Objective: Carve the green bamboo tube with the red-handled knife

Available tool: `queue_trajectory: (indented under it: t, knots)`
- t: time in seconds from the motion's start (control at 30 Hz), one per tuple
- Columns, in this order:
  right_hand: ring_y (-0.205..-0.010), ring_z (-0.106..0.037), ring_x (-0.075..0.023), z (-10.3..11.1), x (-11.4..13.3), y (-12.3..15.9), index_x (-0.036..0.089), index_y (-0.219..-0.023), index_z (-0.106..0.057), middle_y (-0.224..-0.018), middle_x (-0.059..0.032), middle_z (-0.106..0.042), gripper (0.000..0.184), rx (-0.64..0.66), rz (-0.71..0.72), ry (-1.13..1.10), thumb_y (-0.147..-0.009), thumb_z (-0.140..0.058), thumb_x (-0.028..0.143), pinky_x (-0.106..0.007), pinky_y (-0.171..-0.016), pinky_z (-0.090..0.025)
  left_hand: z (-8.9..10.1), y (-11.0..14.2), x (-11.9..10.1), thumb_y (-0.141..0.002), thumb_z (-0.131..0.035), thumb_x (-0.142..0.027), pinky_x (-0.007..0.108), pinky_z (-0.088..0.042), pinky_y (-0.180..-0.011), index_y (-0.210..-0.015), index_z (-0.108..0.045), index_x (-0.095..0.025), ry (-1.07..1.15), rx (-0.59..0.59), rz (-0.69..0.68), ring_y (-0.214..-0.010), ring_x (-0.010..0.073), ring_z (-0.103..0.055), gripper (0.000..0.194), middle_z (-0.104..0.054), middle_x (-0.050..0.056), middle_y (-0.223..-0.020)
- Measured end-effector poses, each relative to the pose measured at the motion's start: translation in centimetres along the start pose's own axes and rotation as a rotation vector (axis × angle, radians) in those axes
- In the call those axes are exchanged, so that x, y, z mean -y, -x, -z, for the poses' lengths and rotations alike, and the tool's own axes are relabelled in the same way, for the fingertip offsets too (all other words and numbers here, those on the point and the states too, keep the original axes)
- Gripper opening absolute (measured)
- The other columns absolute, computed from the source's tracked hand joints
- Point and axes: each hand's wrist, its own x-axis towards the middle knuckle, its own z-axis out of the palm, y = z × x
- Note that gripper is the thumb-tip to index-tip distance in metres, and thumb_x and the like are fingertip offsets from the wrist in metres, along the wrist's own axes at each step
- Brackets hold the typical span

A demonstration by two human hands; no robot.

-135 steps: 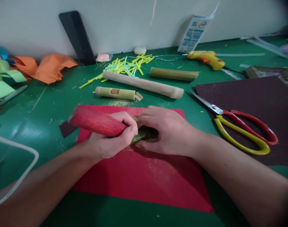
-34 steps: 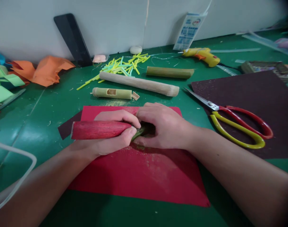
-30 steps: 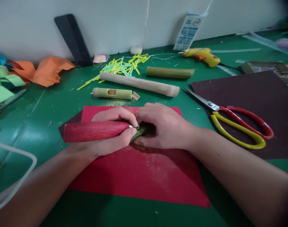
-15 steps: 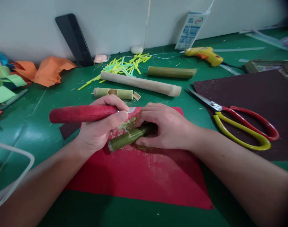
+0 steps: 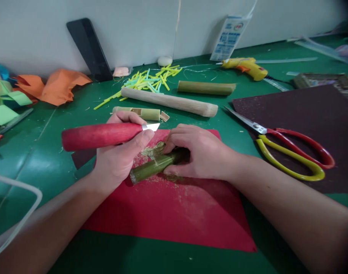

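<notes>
My left hand (image 5: pixel 118 158) is closed round the red wooden handle of a carving knife (image 5: pixel 99 135). Its short metal blade (image 5: pixel 151 126) points right, lifted clear of the work. My right hand (image 5: pixel 198 152) presses a short green bamboo piece (image 5: pixel 151 169) down on a red sheet (image 5: pixel 174 213), with the fingers curled over its far end. Pale shavings lie on the bamboo and on the sheet round it.
Behind lie a notched bamboo piece (image 5: pixel 138 112), a long pale stick (image 5: pixel 168 101), another bamboo tube (image 5: pixel 206 88) and several cut straw bits (image 5: pixel 147 80). Scissors (image 5: pixel 288 146) rest on a dark sheet (image 5: pixel 308 125) at right. A glue gun (image 5: pixel 246 66), a phone (image 5: pixel 90 47) and orange paper (image 5: pixel 55 82) stand further back.
My left hand has drawn the knife back to the left and up off the bamboo. The bamboo's near end and fresh shavings now show. My right hand has stayed in place.
</notes>
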Motion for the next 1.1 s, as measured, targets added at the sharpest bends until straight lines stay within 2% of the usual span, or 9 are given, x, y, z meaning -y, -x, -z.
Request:
queue_trajectory:
  t: [0.07, 0.17, 0.27, 0.37, 0.5, 0.63, 0.7, 0.87, 1.1]
  knots:
    - [-0.082, -0.06, -0.0194, 0.0, 0.1, 0.0, 0.019, -0.084, -0.069, -0.088, -0.004, -0.069, 0.025, 0.003, -0.015, -0.004, -0.071, -0.084, 0.034, -0.033, -0.075, -0.043, 0.1, 0.1, -0.3, -0.082, -0.079, -0.03, 0.028, -0.054, -0.078, -0.088, -0.063, -0.024, -0.084, -0.073, -0.056, -0.086, 0.0141, -0.064, 0.018, -0.066, -0.001, -0.098]
    - [-0.084, -0.06, -0.0198, 0.0, 0.2, 0.1, 0.019, -0.085, -0.069, -0.089, -0.0039, -0.069, 0.026, 0.006, -0.037, -0.02, -0.071, -0.084, 0.034, -0.033, -0.075, -0.044, 0.1, 0.1, -0.9, -0.08, -0.08, -0.025, 0.026, -0.055, -0.08, -0.082, -0.068, -0.023, -0.218, -0.057, -0.094, -0.086, 0.0138, -0.063, 0.012, -0.067, -0.002, -0.09]
    - [-0.085, -0.06, -0.0202, 0.0, 0.3, 0.1, 0.019, -0.085, -0.069, -0.088, -0.004, -0.069, 0.026, 0.012, -0.053, -0.03, -0.071, -0.084, 0.035, -0.033, -0.074, -0.044, 0.0, 0.1, -1.0, -0.081, -0.079, -0.025, 0.025, -0.055, -0.077, -0.08, -0.071, -0.023, -0.199, -0.037, -0.116, -0.081, 0.0136, -0.063, 0.008, -0.069, -0.002, -0.087]
    - [-0.086, -0.06, -0.0208, 0.0, 0.3, 0.1, 0.019, -0.084, -0.069, -0.089, -0.0042, -0.069, 0.026, 0.01, -0.063, -0.037, -0.07, -0.084, 0.035, -0.033, -0.075, -0.045, -0.3, 0.2, -0.7, -0.087, -0.073, -0.037, 0.025, -0.052, -0.062, -0.083, -0.073, -0.023, -0.049, -0.022, -0.037, -0.065, 0.012, -0.059, 0.014, -0.066, -0.001, -0.076]
    - [-0.09, -0.061, -0.0224, 0.0, 0.2, 0.1, 0.019, -0.083, -0.069, -0.09, -0.0045, -0.07, 0.025, 0.017, -0.068, -0.052, -0.07, -0.084, 0.035, -0.034, -0.077, -0.045, -0.7, 0.4, -0.7, -0.093, -0.061, -0.055, 0.021, -0.034, -0.039, -0.085, -0.071, -0.02, 0.134, -0.021, 0.105, -0.045, 0.0077, -0.045, 0.038, -0.056, -0.002, -0.059]
    - [-0.09, -0.061, -0.0222, 0.1, 0.3, 0.1, 0.019, -0.085, -0.07, -0.092, -0.0046, -0.071, 0.026, 0.01, -0.081, -0.048, -0.069, -0.085, 0.034, -0.034, -0.077, -0.045, -0.8, 0.3, -1.1, -0.09, -0.067, -0.053, 0.018, -0.024, -0.033, -0.076, -0.063, -0.018, 0.242, -0.051, 0.113, -0.038, 0.0049, -0.038, 0.037, -0.054, -0.003, -0.054]
    - [-0.089, -0.061, -0.0217, 0.1, 0.4, 0.1, 0.019, -0.086, -0.071, -0.092, -0.0041, -0.071, 0.026, 0.009, -0.085, -0.051, -0.069, -0.085, 0.033, -0.033, -0.076, -0.044, -0.8, 0.2, -1.3, -0.089, -0.069, -0.052, 0.018, -0.024, -0.032, -0.073, -0.06, -0.019, 0.244, 0.002, 0.115, -0.036, 0.0047, -0.037, 0.038, -0.053, -0.004, -0.053]
    - [-0.084, -0.059, -0.0201, 0.1, 0.2, 0.0, 0.019, -0.082, -0.068, -0.086, -0.0021, -0.069, 0.023, 0.011, -0.069, -0.056, -0.07, -0.083, 0.031, -0.033, -0.073, -0.042, -0.7, 0.2, -1.5, -0.09, -0.06, -0.066, 0.02, -0.027, -0.034, -0.07, -0.06, -0.019, 0.123, 0.224, 0.095, -0.039, 0.0073, -0.043, 0.051, -0.051, -0.002, -0.049]
    - [-0.081, -0.056, -0.0181, 0.0, 0.2, 0.0, 0.02, -0.076, -0.063, -0.082, -0.001, -0.066, 0.022, 0.004, -0.054, -0.087, -0.069, -0.082, 0.029, -0.032, -0.072, -0.04, -0.4, -0.1, -0.8, -0.095, -0.061, -0.053, 0.021, -0.033, -0.042, -0.078, -0.061, -0.019, 0.039, 0.378, 0.058, -0.048, 0.008, -0.044, 0.038, -0.05, -0.003, -0.055]
